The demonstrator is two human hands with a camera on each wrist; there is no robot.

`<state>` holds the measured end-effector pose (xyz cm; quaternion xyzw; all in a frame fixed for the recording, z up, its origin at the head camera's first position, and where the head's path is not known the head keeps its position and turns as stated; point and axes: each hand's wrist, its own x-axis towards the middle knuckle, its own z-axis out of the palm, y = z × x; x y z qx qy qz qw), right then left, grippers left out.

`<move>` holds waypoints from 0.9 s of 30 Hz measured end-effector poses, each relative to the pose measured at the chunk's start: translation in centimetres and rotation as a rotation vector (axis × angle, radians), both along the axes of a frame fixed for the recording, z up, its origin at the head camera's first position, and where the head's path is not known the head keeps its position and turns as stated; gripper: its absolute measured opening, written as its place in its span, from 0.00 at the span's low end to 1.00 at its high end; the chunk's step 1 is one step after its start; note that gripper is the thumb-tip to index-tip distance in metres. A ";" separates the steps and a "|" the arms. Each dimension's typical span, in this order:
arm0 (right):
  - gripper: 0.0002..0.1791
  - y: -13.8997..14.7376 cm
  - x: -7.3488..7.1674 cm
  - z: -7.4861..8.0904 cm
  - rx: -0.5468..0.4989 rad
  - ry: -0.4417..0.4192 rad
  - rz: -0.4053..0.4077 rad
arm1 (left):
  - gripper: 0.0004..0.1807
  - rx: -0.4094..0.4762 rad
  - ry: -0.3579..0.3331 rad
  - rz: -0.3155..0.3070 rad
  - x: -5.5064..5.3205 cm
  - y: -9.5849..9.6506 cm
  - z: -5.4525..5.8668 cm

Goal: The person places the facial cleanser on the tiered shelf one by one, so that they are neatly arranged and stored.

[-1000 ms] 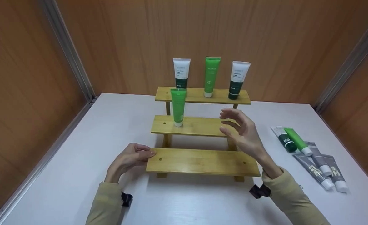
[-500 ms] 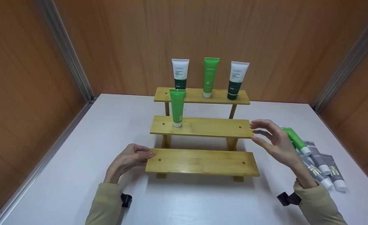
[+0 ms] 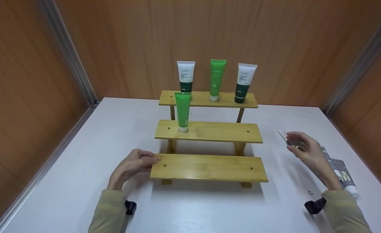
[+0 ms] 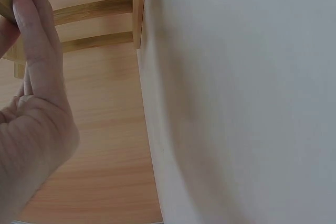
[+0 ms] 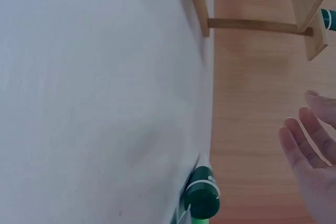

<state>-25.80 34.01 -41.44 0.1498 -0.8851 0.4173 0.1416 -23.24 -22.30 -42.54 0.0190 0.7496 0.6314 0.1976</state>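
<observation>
My left hand grips the left end of the lowest shelf of a three-step wooden display stand, thumb on top. In the left wrist view, its fingers lie against the board. To the right, my right hand hovers over a pile of squeeze tubes, fingers curved and apart, holding nothing. Under it lies a white and dark green tube, its dark cap showing in the right wrist view. A grey tube shows beside the wrist; the hand hides most of the pile.
On the top shelf stand two white and dark green tubes with a green tube between them. Another green tube stands at the middle shelf's left. A small ring-shaped thing lies near the right sleeve. Wooden walls enclose the table.
My right hand has moved right, from above the middle shelf to over the tube pile, and now covers much of it. My left hand has kept its grip on the lowest shelf.
</observation>
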 end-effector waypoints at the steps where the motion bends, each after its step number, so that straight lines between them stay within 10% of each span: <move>1: 0.24 0.4 -0.1 -0.3 0.010 0.000 -0.010 | 0.32 -0.004 -0.002 0.003 0.0 0.0 0.0; 27: 0.31 3.7 -2.2 -2.3 0.180 -0.370 -0.124 | 0.28 -0.031 -0.018 -0.002 -0.2 0.0 -0.1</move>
